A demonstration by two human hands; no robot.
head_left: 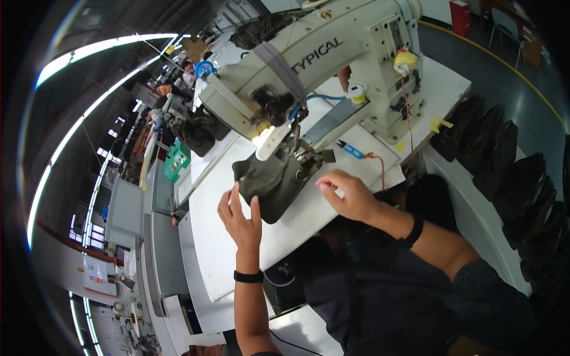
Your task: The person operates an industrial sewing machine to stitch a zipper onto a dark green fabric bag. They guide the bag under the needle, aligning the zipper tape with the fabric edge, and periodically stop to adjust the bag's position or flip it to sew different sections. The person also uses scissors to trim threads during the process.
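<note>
An olive-green fabric piece (270,187) with metal rings lies on the white sewing table (217,264), under the needle area of a large cream sewing machine (365,65). My left hand (240,219) is open at the fabric's near left edge, fingers spread and slightly bent; whether the fingertips touch it I cannot tell. My right hand (344,196) hovers just right of the fabric, fingers curled toward the thumb with nothing visible in them. A white lamp bar (273,140) lights the needle area.
Blue thread snips (350,149) on an orange cord lie right of the needle. Stacked dark bags (499,154) line the right side. Far left-back are a green box (177,160), dark bags (199,133), other machines and people (189,77). A red box (461,16) stands at back right.
</note>
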